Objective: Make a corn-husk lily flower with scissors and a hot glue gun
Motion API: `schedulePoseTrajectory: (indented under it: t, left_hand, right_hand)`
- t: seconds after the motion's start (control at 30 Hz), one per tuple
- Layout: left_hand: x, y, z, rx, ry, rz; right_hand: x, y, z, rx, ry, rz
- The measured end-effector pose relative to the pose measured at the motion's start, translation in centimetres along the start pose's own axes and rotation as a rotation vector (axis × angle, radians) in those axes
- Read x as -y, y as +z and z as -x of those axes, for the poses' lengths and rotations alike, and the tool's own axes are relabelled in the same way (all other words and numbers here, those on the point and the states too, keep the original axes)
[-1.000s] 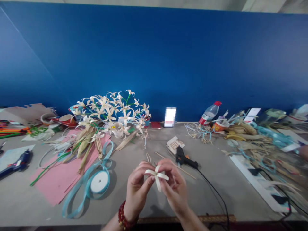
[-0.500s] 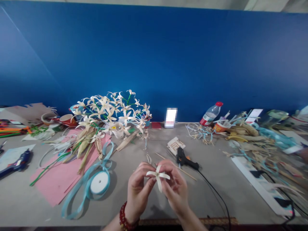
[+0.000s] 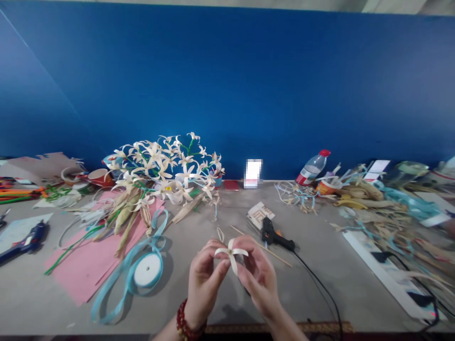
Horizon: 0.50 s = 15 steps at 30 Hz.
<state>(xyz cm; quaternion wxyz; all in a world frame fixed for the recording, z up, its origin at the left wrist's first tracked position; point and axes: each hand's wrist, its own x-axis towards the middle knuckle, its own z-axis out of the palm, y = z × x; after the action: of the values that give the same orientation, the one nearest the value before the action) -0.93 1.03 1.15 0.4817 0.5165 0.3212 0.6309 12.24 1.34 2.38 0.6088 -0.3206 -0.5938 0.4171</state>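
A small cream flower [image 3: 232, 254] with narrow curled petals is held up in front of me, over the near part of the table. My left hand [image 3: 207, 272] has its fingers closed on the flower's left side, thumb near the centre. From the right, my right hand [image 3: 259, 272] pinches it too, with fingers curled around the petals. The flower's underside is hidden by my fingers. Just beyond my hands lie a thin wooden stick [image 3: 280, 257] and a black glue gun [image 3: 276, 235] with its cord.
Many similar flowers on green stems [image 3: 163, 163] stand at the back left. Blue ribbon on a spool [image 3: 147, 270] and pink paper [image 3: 80, 270] lie left, near a blue glue gun [image 3: 28, 240]. At right are a bottle [image 3: 313, 166], dried husks [image 3: 359, 193] and a power strip [image 3: 382, 274].
The flower has turned slightly and shifted a little up and left between my fingers. Both hands stay in nearly the same place.
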Motion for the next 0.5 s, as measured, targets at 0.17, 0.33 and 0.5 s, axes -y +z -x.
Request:
schedulePoseTrajectory:
  t: [0.17, 0.33, 0.5]
  left_hand:
    - [0.6, 0.2, 0.1, -0.088, -0.242, 0.262]
    - [0.6, 0.3, -0.2, -0.155, -0.313, 0.306]
    - [0.7, 0.1, -0.2, -0.209, -0.333, 0.208]
  right_hand:
    - [-1.1, -0.4, 0.7, -0.100, 0.104, 0.029]
    - [-2.6, -1.7, 1.4, -0.294, 0.276, 0.084]
    - [-3.4, -2.9, 1.9, -0.331, 0.329, 0.099]
